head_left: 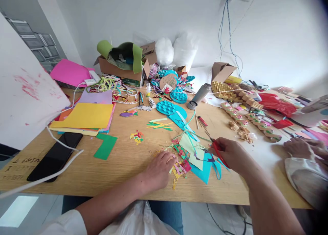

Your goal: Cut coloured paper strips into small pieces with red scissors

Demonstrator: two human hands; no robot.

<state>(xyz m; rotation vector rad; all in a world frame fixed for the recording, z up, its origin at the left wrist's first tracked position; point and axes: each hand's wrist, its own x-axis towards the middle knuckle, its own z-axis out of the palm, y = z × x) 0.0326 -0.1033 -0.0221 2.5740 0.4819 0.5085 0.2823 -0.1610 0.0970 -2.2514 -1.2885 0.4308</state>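
My left hand (160, 168) lies on the table with curled fingers against the left side of a pile of cut paper scraps (183, 166); what its fingertips close on, if anything, is hidden. In my right hand (233, 156) is a pair of scissors with red handles (219, 153), held at the right side of the pile. Between the hands, pale green paper (189, 144) lies over blue paper (205, 175), with a purple scrap near the scissors. Small red and yellow paper dots (137, 137) and thin green and yellow strips (160, 124) lie farther back.
Coloured sheets (82, 115), a black phone (55, 156) and a white cable (64, 165) are on the left. A grey bottle (200, 96) leans behind the blue cut-outs (166, 108). Cardboard crafts (235, 95) line the back right. Another person's hands (299, 148) are at the right edge.
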